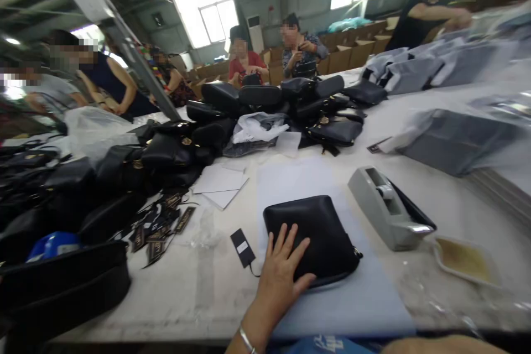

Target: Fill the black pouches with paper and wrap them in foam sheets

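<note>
My left hand [284, 263] lies flat on a black leather handbag [326, 235], fingers spread and thumb out to the right, a silver bangle on the wrist. The bag rests on a sheet of pale paper [373, 298] on the table. Beside it, to the left, is a black hang tag [243, 247] with a small white label and a cord running towards the bag. Only a blurred part of my right arm [435, 344] shows at the bottom edge; the right hand itself is out of view.
A grey tape dispenser [390, 210] stands right of the bag, near a shallow tray [464, 260]. Black handbags [257, 97] are heaped behind and left. Loose tags [160, 227] and white cards [222, 182] lie left. Grey wrapped bags [460, 141] are at right. Several people work beyond.
</note>
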`<state>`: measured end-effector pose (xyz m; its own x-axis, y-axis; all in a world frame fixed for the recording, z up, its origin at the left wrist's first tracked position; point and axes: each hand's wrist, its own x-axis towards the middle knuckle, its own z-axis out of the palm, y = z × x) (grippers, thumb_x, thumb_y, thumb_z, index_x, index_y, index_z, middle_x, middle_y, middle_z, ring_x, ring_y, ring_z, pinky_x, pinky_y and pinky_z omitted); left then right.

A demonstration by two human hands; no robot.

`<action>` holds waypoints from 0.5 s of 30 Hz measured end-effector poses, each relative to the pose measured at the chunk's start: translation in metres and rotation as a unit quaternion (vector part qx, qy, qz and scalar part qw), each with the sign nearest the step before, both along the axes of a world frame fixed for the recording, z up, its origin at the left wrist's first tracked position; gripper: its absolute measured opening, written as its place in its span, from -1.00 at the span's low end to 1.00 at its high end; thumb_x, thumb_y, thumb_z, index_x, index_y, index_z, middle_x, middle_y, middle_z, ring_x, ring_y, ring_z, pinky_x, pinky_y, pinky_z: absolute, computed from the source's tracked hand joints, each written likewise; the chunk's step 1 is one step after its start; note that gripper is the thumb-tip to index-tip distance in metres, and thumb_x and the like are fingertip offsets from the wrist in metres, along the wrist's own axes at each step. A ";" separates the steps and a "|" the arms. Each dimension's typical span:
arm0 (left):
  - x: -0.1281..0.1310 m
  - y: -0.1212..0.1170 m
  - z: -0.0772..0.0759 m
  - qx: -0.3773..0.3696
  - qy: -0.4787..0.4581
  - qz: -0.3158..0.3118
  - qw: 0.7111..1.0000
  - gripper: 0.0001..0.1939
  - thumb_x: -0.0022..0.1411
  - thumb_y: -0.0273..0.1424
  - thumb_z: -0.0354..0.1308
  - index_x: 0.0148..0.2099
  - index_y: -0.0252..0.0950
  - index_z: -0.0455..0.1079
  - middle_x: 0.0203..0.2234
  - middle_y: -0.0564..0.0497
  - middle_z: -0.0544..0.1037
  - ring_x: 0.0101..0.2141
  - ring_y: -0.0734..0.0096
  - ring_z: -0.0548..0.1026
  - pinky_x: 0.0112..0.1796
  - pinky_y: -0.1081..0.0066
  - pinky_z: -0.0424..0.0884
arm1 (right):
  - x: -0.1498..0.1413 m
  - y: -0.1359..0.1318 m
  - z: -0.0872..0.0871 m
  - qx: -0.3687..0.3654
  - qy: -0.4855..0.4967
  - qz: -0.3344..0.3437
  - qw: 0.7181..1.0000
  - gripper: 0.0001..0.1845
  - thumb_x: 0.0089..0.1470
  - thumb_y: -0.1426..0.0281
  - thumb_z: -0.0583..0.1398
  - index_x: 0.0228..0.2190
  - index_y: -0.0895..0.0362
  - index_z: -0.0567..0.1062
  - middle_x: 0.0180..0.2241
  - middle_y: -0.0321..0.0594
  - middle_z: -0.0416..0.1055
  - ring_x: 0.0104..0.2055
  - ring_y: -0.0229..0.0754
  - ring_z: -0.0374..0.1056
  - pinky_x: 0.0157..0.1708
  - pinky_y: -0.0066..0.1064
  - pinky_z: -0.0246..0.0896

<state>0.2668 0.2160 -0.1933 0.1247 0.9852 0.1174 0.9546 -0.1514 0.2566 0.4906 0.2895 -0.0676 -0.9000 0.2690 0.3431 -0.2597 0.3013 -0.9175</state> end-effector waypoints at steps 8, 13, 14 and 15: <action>-0.006 0.004 -0.012 0.067 0.017 -0.026 0.997 -0.33 0.30 -0.30 0.11 0.39 -0.07 -0.02 0.38 -0.07 -0.01 0.35 -0.05 -0.06 0.18 -0.21 0.17 | 0.084 0.051 -0.059 0.229 -0.201 -0.657 0.690 -0.56 0.29 0.13 0.01 -0.02 0.03 0.54 0.14 -0.12 0.37 0.22 0.05 0.22 0.24 -0.02 0.10; -0.005 0.003 -0.011 0.083 0.020 -0.024 0.996 -0.35 0.31 -0.29 0.09 0.38 -0.08 -0.01 0.37 -0.08 0.02 0.34 -0.05 -0.03 0.18 -0.22 0.17 | 0.154 0.046 -0.146 0.367 -0.427 -0.638 0.526 -0.52 0.25 0.14 0.02 -0.01 0.14 0.52 0.27 0.03 0.15 0.34 0.23 -0.06 0.22 0.22 -0.05; -0.005 0.003 -0.010 0.079 0.021 -0.022 0.996 -0.35 0.31 -0.30 0.09 0.38 -0.08 -0.01 0.38 -0.08 0.02 0.34 -0.05 -0.04 0.18 -0.22 0.17 | 0.160 0.042 -0.155 0.369 -0.458 -0.618 0.522 -0.55 0.24 0.15 0.03 -0.05 0.11 0.54 0.27 0.00 0.16 0.34 0.25 -0.06 0.20 0.26 -0.04; -0.006 0.004 -0.008 0.073 0.022 -0.021 0.997 -0.35 0.31 -0.31 0.10 0.38 -0.08 -0.01 0.38 -0.07 0.01 0.35 -0.05 -0.04 0.18 -0.22 0.17 | 0.162 0.039 -0.159 0.372 -0.473 -0.605 0.522 -0.57 0.23 0.15 0.03 -0.08 0.07 0.56 0.26 -0.03 0.17 0.33 0.26 -0.05 0.18 0.29 -0.03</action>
<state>0.2613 0.2195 -0.2014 0.1726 0.9518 0.2535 0.9565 -0.2234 0.1874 0.6526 0.3284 -0.2264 -0.0885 0.9452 0.3142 0.9961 0.0848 0.0252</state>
